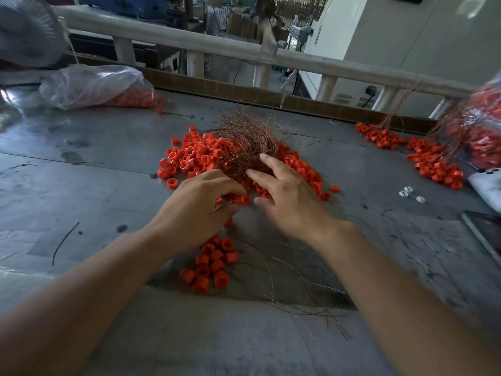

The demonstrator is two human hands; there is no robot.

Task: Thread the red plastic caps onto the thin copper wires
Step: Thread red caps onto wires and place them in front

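Head view: what's on the metal table (pixel 81 164)?

— Mid-table, a springy tangle of copper wires (pixel 244 139) on a heap of red caps (pixel 189 156).

— Hands?

— Right hand (pixel 287 196) is spread, fingertips on the tangle. Left hand (pixel 200 210) is curled, seemingly pinching one red cap (pixel 219 200). Caps look light, hard and likely to roll, so grip the sides. The wire probably kinks, so pinch near its tip.

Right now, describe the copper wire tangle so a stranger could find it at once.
Start at the grey table and find the big spread of red caps in its middle. The copper wire tangle sits on that spread, where the right hand reaches. It is the only brown, hairy nest among smooth red rings.
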